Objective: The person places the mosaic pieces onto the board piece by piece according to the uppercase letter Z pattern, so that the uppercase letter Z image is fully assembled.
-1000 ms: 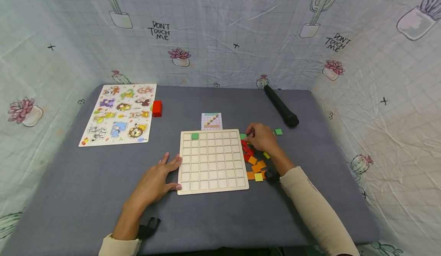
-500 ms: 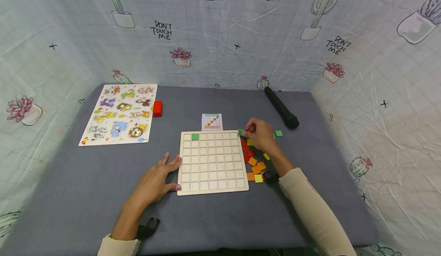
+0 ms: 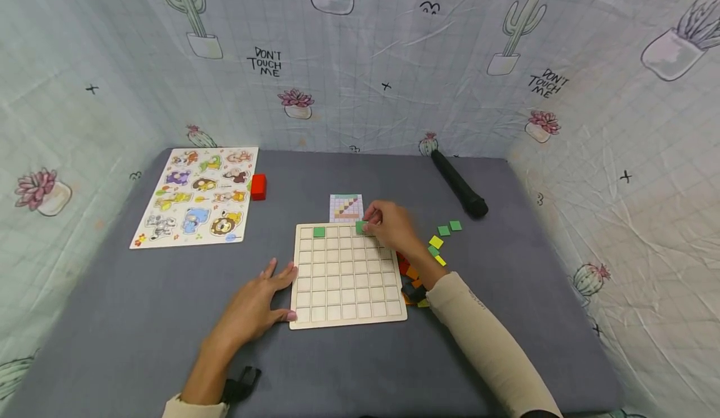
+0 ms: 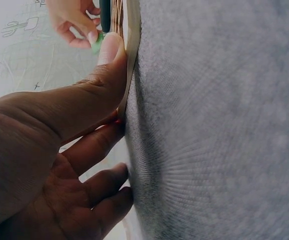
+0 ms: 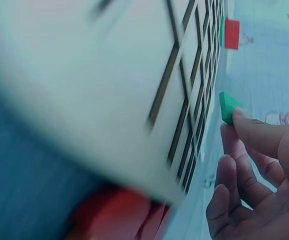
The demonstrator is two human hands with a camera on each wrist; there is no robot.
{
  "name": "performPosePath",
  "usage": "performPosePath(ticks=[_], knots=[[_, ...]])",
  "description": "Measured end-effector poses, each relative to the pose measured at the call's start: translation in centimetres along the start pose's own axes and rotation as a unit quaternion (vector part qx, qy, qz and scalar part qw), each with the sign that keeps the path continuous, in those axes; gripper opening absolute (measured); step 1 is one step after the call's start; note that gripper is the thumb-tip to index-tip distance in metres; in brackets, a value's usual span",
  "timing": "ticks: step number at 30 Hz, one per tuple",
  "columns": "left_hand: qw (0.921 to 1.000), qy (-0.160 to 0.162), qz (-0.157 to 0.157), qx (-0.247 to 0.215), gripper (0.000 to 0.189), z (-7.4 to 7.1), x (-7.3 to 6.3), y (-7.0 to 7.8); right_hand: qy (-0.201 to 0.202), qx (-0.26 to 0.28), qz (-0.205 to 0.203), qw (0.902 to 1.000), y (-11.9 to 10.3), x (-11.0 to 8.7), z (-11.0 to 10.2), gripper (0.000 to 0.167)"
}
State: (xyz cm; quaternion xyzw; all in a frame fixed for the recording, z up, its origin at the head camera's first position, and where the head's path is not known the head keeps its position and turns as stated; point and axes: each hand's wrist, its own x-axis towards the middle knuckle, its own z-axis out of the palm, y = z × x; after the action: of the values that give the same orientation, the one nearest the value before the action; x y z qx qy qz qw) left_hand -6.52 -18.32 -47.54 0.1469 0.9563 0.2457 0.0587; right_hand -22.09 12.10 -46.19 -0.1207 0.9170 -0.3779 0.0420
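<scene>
A pale wooden grid board [image 3: 334, 293] lies in the middle of the table in the head view. One green square tile [image 3: 319, 232] sits in its top row, toward the left. My right hand [image 3: 394, 229] pinches another green tile [image 5: 228, 107] between thumb and forefinger, over the board's top edge right of centre. In the right wrist view the held tile is tilted, apart from the grid. My left hand [image 3: 255, 304] rests at the board's left edge, its thumb [image 4: 110, 52] at the lower corner and the fingers spread.
Just beyond the board lies a small printed pattern card [image 3: 345, 208]. Loose green, yellow, orange and red tiles [image 3: 435, 242] lie to the right, partly under my right forearm. A black microphone [image 3: 459, 185], an animal picture board [image 3: 197, 197] and a red block [image 3: 258, 187] stand farther back.
My right hand has carried the green tile left from the loose tiles to over the board's top row. The left hand stays at the board's edge.
</scene>
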Motion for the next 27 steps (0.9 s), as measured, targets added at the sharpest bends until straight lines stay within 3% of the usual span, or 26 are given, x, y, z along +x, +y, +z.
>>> performPosePath(ticks=[10, 19, 27], knots=[[1.0, -0.004, -0.001, -0.002, 0.095, 0.0, 0.0, 0.0, -0.04, -0.048, 0.028, 0.9977, -3.0, 1.5, 2.4, 0.011], [0.9999, -0.008, -0.002, -0.006, 0.093, -0.1, -0.1, 0.0, -0.021, -0.052, 0.022, 0.9982, -4.4, 2.0, 2.9, 0.01], [0.9999, -0.008, -0.004, -0.005, 0.093, 0.0, -0.2, 0.1, -0.029, -0.044, 0.022, 0.9984, -4.7, 2.0, 4.0, 0.006]])
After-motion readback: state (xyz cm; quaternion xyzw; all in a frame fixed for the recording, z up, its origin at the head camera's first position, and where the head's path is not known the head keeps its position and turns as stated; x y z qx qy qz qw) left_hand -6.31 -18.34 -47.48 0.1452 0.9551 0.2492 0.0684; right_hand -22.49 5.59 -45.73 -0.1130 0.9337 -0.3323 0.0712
